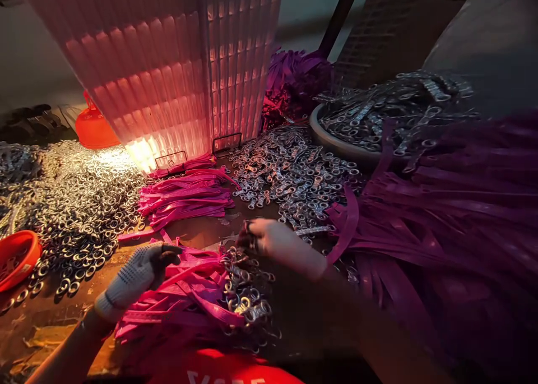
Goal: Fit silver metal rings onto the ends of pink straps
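Note:
My left hand (137, 274), in a white dotted glove with dark fingertips, is over a heap of pink straps (180, 300). Its fingers are curled, and one strap runs from between them toward the right. Bunched at the heap's right end are silver metal clasps with rings (247, 302). Just above these clasps is my right hand (279, 244), also in a light glove, with its dark fingers bent together. Shadow hides what those fingers hold, if anything.
Silver rings (84, 204) lie piled at left near an orange bowl (29, 260). Pink straps (189, 196) lie before a tall translucent ribbed panel (168, 81). Silver clasps (294, 171) spread beside a heaped basin (323, 134). Purple straps (441, 221) fill the right. A red seat (218, 370) is below.

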Action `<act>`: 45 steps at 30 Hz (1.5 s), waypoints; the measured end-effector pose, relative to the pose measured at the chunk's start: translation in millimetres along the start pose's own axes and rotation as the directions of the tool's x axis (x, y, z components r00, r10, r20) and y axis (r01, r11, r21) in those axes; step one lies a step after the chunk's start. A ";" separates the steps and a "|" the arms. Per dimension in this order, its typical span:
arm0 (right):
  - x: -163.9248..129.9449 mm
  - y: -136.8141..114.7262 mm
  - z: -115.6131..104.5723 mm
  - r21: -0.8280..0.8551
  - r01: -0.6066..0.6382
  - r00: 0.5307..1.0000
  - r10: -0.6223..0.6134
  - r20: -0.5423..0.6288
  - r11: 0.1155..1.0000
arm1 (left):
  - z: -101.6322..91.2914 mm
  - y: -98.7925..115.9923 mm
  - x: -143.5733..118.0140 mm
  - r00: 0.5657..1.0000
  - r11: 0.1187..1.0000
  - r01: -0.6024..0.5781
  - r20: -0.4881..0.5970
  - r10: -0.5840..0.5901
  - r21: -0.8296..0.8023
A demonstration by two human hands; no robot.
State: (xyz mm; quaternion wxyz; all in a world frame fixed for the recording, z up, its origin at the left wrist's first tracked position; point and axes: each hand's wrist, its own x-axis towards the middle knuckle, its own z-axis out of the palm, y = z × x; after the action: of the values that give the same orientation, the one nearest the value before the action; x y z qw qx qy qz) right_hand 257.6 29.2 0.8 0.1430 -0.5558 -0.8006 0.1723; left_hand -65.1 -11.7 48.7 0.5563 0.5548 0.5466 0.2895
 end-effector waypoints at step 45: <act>-35.4 -81.3 29.8 0.487 0.406 0.913 -0.366 -0.180 0.773 | 78.6 -3.8 -7.9 0.996 0.926 -0.039 0.056 0.065 -0.374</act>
State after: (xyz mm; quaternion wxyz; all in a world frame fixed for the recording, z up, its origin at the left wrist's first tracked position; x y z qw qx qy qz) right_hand 188.8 -33.8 8.1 0.3482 -0.3269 -0.8159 0.3259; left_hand 5.1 -43.5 30.7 0.6618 0.4627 0.4478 0.3838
